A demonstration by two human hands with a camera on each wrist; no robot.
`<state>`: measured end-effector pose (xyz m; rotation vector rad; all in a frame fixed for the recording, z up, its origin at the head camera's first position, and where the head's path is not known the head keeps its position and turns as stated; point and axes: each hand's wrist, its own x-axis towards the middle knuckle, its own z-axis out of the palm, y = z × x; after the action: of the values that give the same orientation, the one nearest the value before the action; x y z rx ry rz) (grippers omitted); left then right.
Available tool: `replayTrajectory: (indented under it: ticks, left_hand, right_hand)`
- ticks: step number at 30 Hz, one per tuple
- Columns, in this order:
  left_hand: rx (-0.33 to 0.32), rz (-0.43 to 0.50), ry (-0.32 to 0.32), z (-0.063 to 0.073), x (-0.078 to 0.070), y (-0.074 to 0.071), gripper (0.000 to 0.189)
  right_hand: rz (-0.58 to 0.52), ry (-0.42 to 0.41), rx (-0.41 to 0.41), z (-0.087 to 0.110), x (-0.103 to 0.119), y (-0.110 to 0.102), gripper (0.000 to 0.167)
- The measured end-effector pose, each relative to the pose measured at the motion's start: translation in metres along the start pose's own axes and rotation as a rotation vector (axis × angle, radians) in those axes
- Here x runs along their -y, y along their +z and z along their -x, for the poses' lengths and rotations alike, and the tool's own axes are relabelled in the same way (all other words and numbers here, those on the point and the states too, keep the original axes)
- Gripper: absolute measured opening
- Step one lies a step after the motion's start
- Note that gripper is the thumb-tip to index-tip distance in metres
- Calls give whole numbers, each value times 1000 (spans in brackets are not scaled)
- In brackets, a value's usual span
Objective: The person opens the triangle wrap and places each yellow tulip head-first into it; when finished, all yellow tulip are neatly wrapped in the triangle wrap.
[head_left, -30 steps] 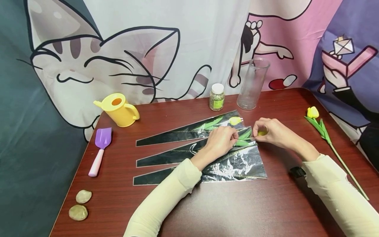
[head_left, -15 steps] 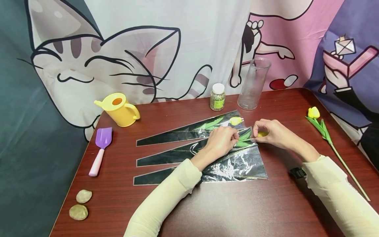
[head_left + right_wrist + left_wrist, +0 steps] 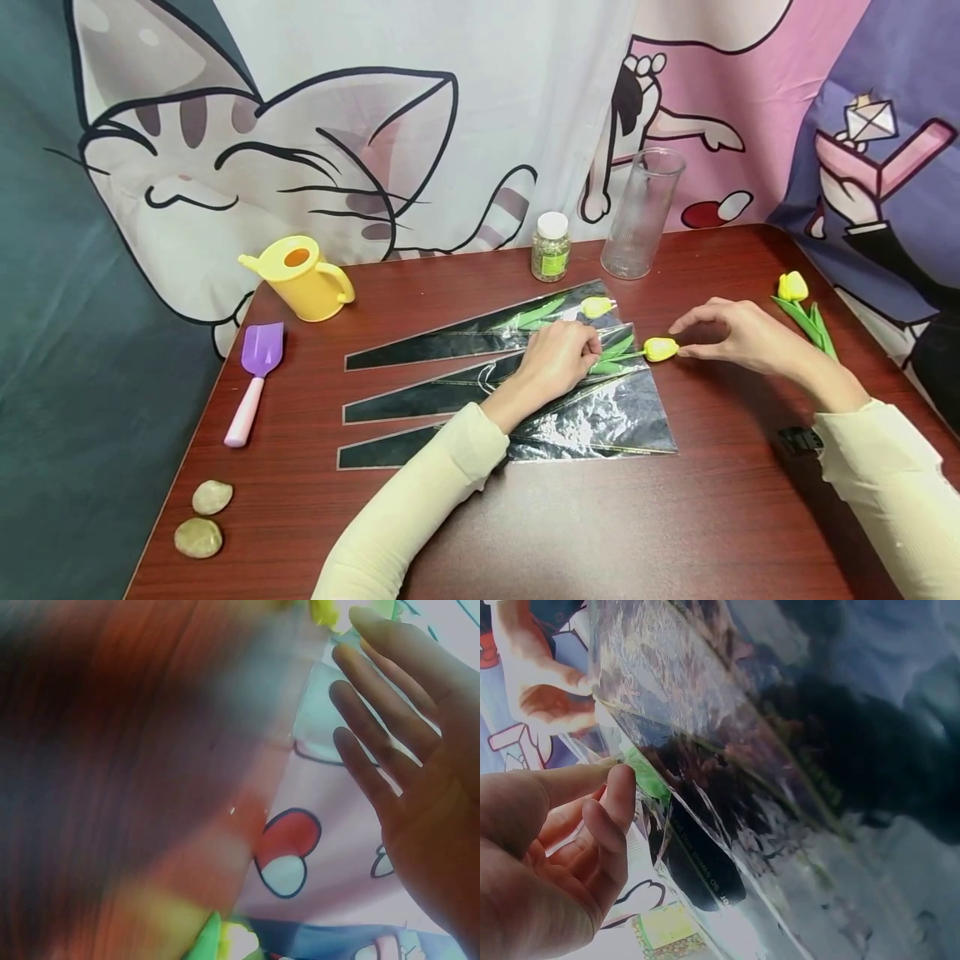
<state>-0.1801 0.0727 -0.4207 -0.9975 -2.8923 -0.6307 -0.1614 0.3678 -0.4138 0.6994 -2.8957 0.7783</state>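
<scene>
Three tapered flower sleeves of clear and black film lie fanned out on the table. My left hand [image 3: 558,354] is over the middle sleeve [image 3: 427,397], thumb and fingertip pinching its film beside a green leaf [image 3: 649,776] in the left wrist view. Out of that sleeve's wide end pokes a yellow tulip [image 3: 660,349], its leaves inside and its stem hidden. My right hand [image 3: 738,333] is just right of the bloom, fingers spread from the thumb, fingertips right at the petals. The upper sleeve [image 3: 420,346] holds another yellow tulip [image 3: 596,307]. The lower sleeve [image 3: 592,425] lies nearest me.
A loose yellow tulip [image 3: 792,287] lies at the right, partly behind my right arm. Along the back stand a glass vase [image 3: 641,217], a jar of granules [image 3: 551,250] and a yellow watering can [image 3: 300,279]. At left are a purple shovel [image 3: 262,350] and two stones [image 3: 198,537].
My right hand has let go of the tulip and moved right, its fingers spreading and uncovering the yellow bloom. The left hand has stayed almost still on the middle sleeve.
</scene>
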Motion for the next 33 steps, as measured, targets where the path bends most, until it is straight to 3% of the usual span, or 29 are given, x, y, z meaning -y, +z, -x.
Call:
replayTrajectory:
  ticks: [8,18,24,29,33]
  left_hand:
    - [5,6,-4,0,0,2,6]
    - [1,-2,4,1,-1,1,5]
    - [-14,3,-5,0,-3,-1,8]
    - [-34,7,-4,0,-5,-2,11]
    - [-49,14,-1,-1,-7,-2,12]
  right_hand:
    - [9,29,45,3,-9,4,33]
    - [-6,-86,24,0,-9,7,29]
    - [-50,-26,9,-1,-4,6,31]
    - [-79,-83,15,-6,3,6,31]
    - [-116,-80,38,-10,8,8,30]
